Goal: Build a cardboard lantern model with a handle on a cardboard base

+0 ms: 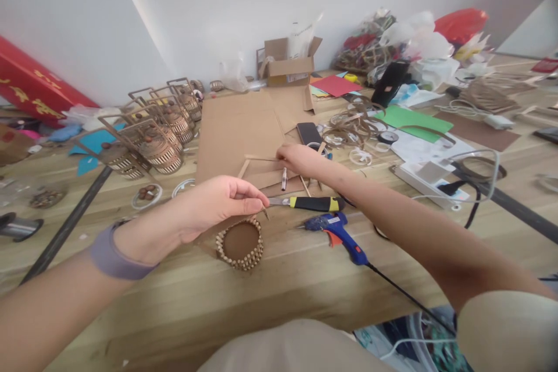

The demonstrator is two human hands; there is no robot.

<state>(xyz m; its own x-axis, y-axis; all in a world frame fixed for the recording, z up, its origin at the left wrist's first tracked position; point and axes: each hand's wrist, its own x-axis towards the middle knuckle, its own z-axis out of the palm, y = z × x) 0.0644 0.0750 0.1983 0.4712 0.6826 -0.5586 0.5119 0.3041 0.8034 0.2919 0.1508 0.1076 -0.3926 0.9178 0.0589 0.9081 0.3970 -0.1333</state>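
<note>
My left hand is closed, thumb and fingertips pinched on a short thin stick whose pointed brown tip shows below the thumb. Just under it, a small round basket ringed with wooden pieces sits on the table with a brown base inside. My right hand reaches across to the cardboard, fingers curled down beside a thin wooden strip that forms a corner; what the fingertips hold is hidden. Between the hands lie a yellow-and-black-handled knife and a small pen-like tube.
A blue glue gun lies right of the basket, its cord trailing toward me. Several finished baskets with handles stand at left. A cardboard sheet, a phone, coiled strips and a power strip lie beyond.
</note>
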